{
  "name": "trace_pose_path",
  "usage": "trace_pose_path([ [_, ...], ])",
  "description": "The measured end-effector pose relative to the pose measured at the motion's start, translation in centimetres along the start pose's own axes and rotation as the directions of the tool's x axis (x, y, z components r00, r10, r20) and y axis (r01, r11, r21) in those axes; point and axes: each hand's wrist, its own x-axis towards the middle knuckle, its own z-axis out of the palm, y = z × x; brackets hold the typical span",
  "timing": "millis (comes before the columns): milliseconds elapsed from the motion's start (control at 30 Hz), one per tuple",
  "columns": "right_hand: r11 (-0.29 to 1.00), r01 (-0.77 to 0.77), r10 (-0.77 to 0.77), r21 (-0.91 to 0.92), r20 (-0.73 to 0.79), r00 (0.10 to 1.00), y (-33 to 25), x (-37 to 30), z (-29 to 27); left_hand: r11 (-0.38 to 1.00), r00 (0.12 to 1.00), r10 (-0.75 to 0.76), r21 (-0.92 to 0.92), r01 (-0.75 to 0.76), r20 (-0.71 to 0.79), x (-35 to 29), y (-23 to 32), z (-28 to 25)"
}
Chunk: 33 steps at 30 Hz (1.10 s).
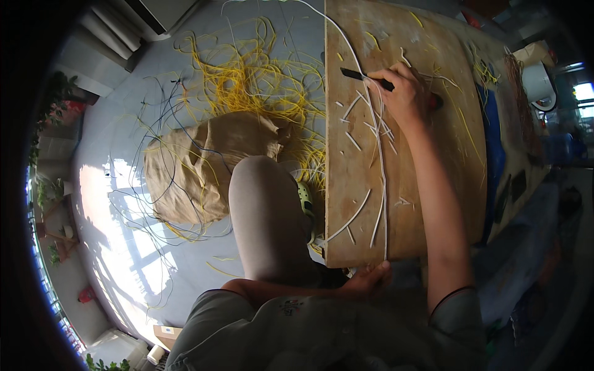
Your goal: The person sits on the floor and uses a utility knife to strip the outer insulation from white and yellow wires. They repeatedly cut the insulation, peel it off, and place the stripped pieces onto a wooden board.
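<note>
A long white cable (380, 167) runs down the wooden board (433, 204), from the far left edge to the near edge. My left hand (369, 278) is closed at the near edge, pinching the cable where it comes off the board. In my right hand (405, 86) is a black utility knife (354, 73), its tip end pointing left, held across the cable at the board's far part. Where the blade meets the cable cannot be made out. Short white sheath pieces (352, 141) lie scattered beside the cable, and a curved white strip (352, 217) rests nearer to me.
Tangled yellow wires (247, 74) lie on the floor left of the board, next to a brown sack (192, 167) with dark wires over it. My knee (263, 204) is beside the board's left edge. At the right are a blue sheet (493, 148) and a white container (537, 85).
</note>
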Motion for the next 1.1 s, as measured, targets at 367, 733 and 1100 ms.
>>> trace_pose_path([
  [367,0.996,-0.059,0.058,0.062,0.011,0.998,0.3,1.4,1.2,0.997,0.998,-0.054,0.059,0.055,-0.017,0.2,-0.1,-0.8],
  [733,0.998,-0.050,0.052,0.022,-0.098,0.994,5.4,8.3,6.2,0.988,0.996,-0.085,0.132,0.079,0.040,0.6,-1.1,-1.7],
  [1100,0.984,-0.090,0.062,-0.152,-0.180,0.982,6.2,-1.2,-6.7,0.919,0.979,-0.150,0.384,0.087,0.138,-1.2,2.1,2.0],
])
